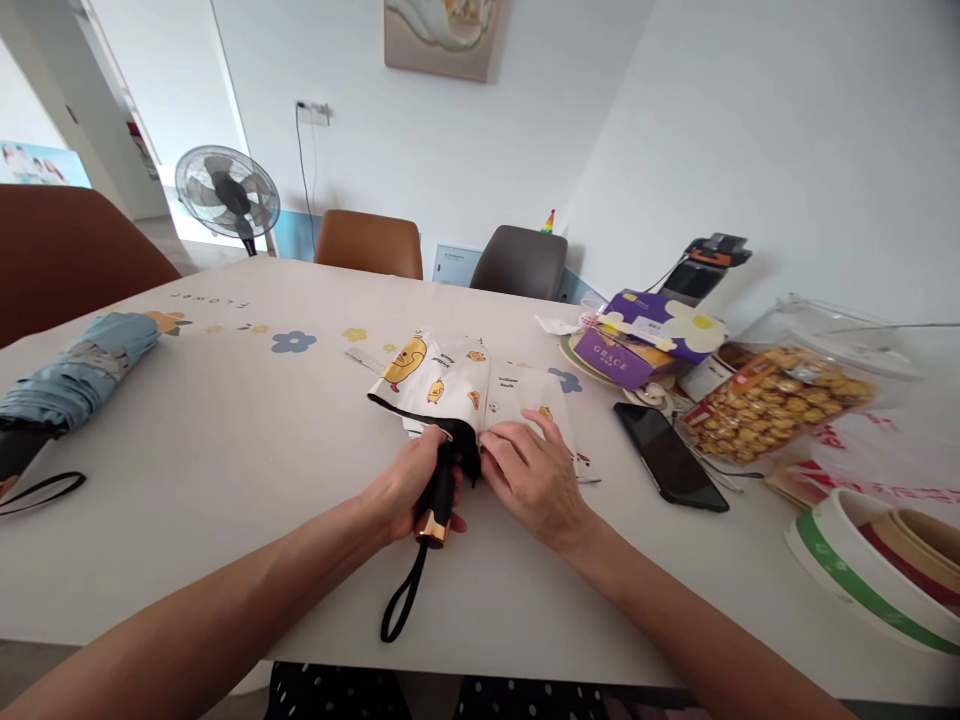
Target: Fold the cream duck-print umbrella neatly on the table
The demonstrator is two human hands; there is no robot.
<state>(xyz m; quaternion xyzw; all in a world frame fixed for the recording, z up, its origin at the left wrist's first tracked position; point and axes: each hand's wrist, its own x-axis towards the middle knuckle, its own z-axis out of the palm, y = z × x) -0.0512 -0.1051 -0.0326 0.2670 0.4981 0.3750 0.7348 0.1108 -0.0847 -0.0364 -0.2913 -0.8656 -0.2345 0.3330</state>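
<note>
A folded white umbrella [457, 385] printed with yellow ducks lies on the white table [247, 450] in front of me. My left hand [409, 485] is wrapped round its black handle [439, 500], which ends in a gold ring and a black wrist loop [401, 600]. My right hand [532, 475] rests on the white canopy fabric just right of the handle, fingers bent and pressing the folds near the black base.
A rolled blue umbrella [71, 385] lies at the left edge. Right of me are a black phone [667, 455], a purple box [637, 345], a snack bag [772, 400] and stacked bowls [885, 560]. Chairs and a fan [225, 195] stand beyond the table.
</note>
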